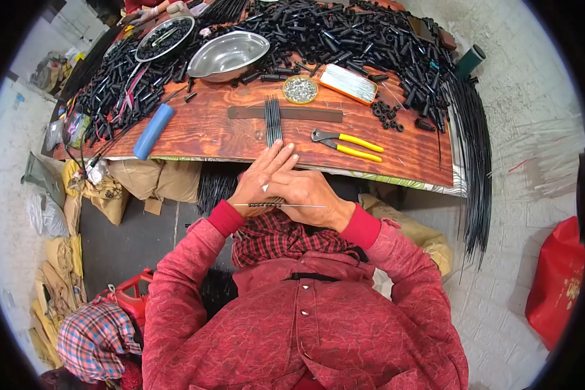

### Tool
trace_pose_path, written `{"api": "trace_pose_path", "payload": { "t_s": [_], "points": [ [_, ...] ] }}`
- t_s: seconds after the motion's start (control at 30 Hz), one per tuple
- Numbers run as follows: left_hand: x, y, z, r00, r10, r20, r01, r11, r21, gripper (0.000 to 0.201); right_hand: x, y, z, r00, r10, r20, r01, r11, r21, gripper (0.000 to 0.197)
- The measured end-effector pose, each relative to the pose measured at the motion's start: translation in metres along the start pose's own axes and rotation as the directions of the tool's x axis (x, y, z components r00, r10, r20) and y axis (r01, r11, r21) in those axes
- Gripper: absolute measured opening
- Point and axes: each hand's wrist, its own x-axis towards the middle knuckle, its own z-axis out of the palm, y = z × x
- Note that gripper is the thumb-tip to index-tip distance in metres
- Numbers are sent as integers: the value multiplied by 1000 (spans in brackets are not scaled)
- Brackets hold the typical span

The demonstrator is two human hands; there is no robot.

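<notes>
**Two hands meet over a thin wire at the table's edge**

The left hand and the right hand press together just below the near edge of the wooden table, at the picture's centre. Between them runs a thin metal wire, lying level, with a short run of small dark beads threaded on its left part. Both hands are closed about the wire; the left fingers stretch flat toward 12 o'clock, touching the table edge.

At 12 o'clock from the hands lies a bundle of dark rods, crossing a flat metal strip. At 2 o'clock rest yellow-handled pliers. At 10 o'clock lies a blue cylinder. Farther off at 12 o'clock sit a small round dish, a steel bowl and a great heap of black tubes.
</notes>
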Motion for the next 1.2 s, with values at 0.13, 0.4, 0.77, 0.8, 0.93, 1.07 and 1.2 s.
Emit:
{"api": "trace_pose_path", "payload": {
  "t_s": [0.13, 0.4, 0.77, 0.8, 0.93, 1.07, 1.2],
  "points": [
    [-6, -3, 9, 1000, 13, -7, -12, 999, 40, 71, 0, -5, 0, 998, -6, 67, 5, 1000, 14, 36],
    [-6, 7, -1, 999, 30, -12, -31, 992, -121, 55, 4, -6, 0, 987, 4, 161, -5, 1000, 10, 33],
    [-4, 7, -5, 999, 30, -17, -33, 989, -142, 42, 0, -7, -9, 985, 12, 171, -13, 1000, 8, 31],
    [-3, 8, -6, 999, 32, -19, -35, 989, -144, 42, 1, -7, -12, 985, 13, 172, -14, 1000, 5, 31],
    [-5, 2, -1, 999, -37, 4, 37, 972, -231, 41, 8, -4, -41, 947, 88, 309, -99, 995, 20, 33],
    [-2, 12, -11, 998, 43, 35, -41, 998, -50, 30, 15, 59, -74, 977, 128, 169, -117, 990, -77, 22],
    [-2, 10, -6, 999, 46, 23, -46, 999, -2, 23, 24, 143, -114, 887, 435, -155, -461, 816, -350, 17]
  ]
}}
